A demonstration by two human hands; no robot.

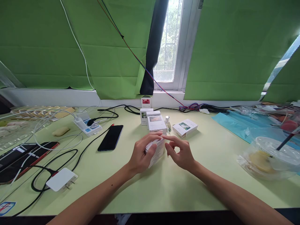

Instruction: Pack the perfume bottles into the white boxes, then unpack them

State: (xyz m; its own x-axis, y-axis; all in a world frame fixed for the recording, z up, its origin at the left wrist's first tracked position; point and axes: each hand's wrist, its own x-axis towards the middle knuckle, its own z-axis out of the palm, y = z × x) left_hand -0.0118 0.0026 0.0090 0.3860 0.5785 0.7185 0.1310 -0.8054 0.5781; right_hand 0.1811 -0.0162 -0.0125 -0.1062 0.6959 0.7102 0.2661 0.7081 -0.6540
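Observation:
A small white printed box [157, 153] stands on the table in front of me, slightly turned. My left hand [142, 152] is closed around its left side, with fingers over the top and the thumb along the near face. My right hand [180, 153] is at the box's right edge, its index fingertip at the top near my left fingertips. Its thumb is apart from the index finger, and nothing shows in its grasp. Just behind are a white box with a picture on it [156, 123] and a glass bottle with a silver cap [168, 124]. Another white box [185, 127] lies flat to the right.
More boxes [143, 117] stand behind. On the left are a black phone [110, 138], a power strip [87, 126], a white charger [62, 179] and looping cables. A bagged clear cup with a straw [269, 157] stands right, near blue sheeting [231, 125].

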